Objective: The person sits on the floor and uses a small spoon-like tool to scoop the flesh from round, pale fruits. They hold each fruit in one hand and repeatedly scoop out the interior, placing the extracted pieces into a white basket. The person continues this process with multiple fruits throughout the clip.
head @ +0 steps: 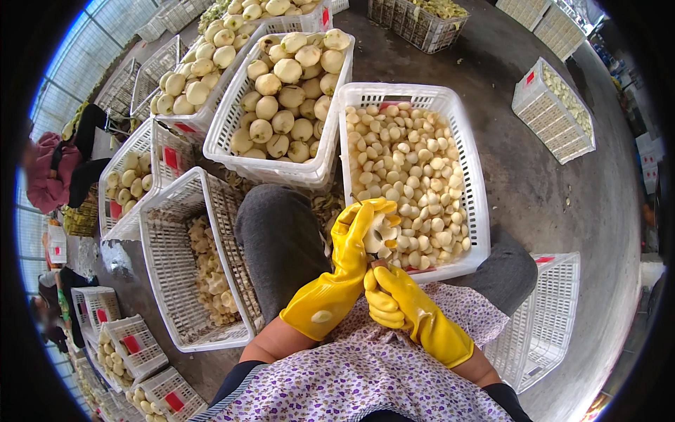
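My left hand (pixel 352 240), in a yellow rubber glove, holds a pale, scooped-out fruit core (pixel 382 235) with hollows cut into it. Just below it, my gloved right hand (pixel 393 303) is closed around a small tool with a brown handle (pixel 378 264); its working end is hidden. Both hands are over the near edge of a white plastic crate (pixel 477 211) filled with scooped cream-coloured fruit pieces (pixel 406 174). On the left, another white crate (pixel 179 316) contains several carved fruit cores (pixel 213 279). A pale fragment (pixel 321 316) sticks to the left glove's cuff.
Beyond my knee stands a crate (pixel 269 168) heaped with peeled whole fruits (pixel 287 116). More fruit crates (pixel 184 124) crowd the left side. An upright crate (pixel 553 111) stands on the concrete floor at right, and a white crate (pixel 548 316) lies beside my right knee. Other people (pixel 52 169) sit at far left.
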Demonstrator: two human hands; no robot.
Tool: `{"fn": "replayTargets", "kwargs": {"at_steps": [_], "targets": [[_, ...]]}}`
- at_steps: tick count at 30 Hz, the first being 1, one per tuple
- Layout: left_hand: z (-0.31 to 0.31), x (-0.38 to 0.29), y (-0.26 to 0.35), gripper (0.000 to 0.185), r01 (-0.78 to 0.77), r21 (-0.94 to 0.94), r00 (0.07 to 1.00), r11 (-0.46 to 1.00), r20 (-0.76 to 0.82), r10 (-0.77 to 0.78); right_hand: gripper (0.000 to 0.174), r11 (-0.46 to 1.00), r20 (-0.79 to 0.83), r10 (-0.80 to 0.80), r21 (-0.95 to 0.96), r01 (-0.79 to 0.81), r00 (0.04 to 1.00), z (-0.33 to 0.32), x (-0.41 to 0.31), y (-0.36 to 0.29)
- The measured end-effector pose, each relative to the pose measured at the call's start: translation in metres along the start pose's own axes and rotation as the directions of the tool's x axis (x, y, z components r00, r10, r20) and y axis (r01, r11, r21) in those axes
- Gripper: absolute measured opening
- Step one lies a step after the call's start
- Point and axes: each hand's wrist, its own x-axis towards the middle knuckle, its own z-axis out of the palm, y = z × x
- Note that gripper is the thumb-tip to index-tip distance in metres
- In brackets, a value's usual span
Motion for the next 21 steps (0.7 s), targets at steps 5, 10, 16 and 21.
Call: {"fn": "replayTargets", "kwargs": {"at_steps": [5, 10, 16, 21], "targets": [[-0.009, 0.009, -0.006, 0.027, 0.154, 0.104, 0.971, 0.983, -0.201, -0.131, 0.023, 0.961, -0.295, -0.077, -0.278, -0.009, 0.952, -0.001, 0.005, 0.004], [-0.010, 0.016, -0.011, 0.023, 0.098, 0.254, 0.979, 0.962, -0.200, -0.047, 0.018, 0.667, -0.338, -0.401, -0.745, 0.018, 0.852, -0.005, 0.012, 0.005], [-0.010, 0.026, 0.008, 0.043, 0.193, -0.456, 0.968, 0.869, -0.058, -0.245, 0.028, 0.489, -0.415, -0.578, -0.865, -0.109, 0.703, -0.042, -0.008, -0.024], [-0.013, 0.020, 0.022, 0.044, 0.276, -0.697, 0.954, 0.662, 0.116, -0.276, 0.030, 0.527, -0.570, -0.604, -0.810, -0.256, 0.557, -0.056, -0.003, -0.028]]}}
